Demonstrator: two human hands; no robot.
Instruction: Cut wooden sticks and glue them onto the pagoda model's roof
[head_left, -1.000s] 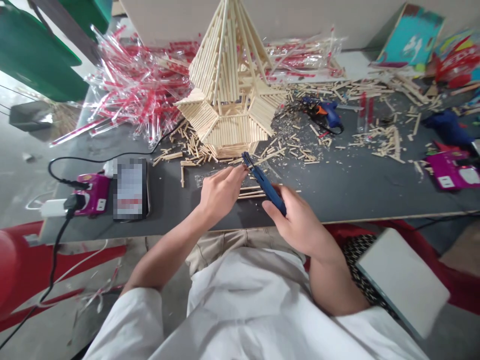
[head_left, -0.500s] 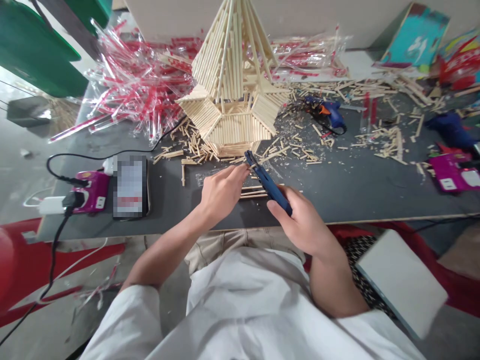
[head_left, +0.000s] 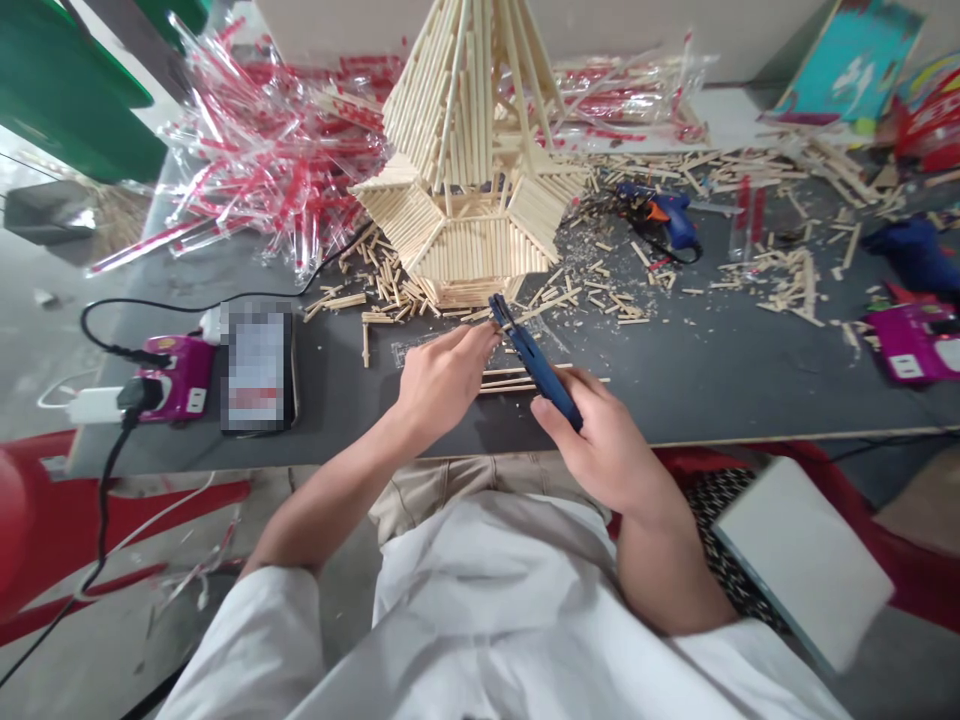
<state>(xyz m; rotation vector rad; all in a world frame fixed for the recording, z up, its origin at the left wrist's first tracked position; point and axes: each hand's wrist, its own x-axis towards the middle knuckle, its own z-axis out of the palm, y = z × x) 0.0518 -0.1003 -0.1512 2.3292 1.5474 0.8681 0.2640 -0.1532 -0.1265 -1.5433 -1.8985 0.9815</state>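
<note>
My right hand (head_left: 611,440) is wrapped round the dark blue handles of a pair of pliers (head_left: 541,368), whose jaws point up and to the left. At the jaws, the closed fingertips of my left hand (head_left: 446,375) pinch a thin wooden stick (head_left: 498,326), mostly hidden by the fingers. Several long wooden sticks (head_left: 517,380) lie on the table beneath both hands. Just beyond stands a lantern-like model (head_left: 480,248) built from pale sticks, with a tall pointed top and slatted panels.
Short stick offcuts (head_left: 394,285) surround the model. Red-and-clear plastic wrappers (head_left: 277,150) pile up at the back left. A phone (head_left: 256,370) and a purple power block (head_left: 180,375) with cables lie at left. A blue glue gun (head_left: 679,222) rests at right.
The camera view has shifted slightly. My hands and the pliers keep almost the same pose, with the jaws still by the left fingertips.
</note>
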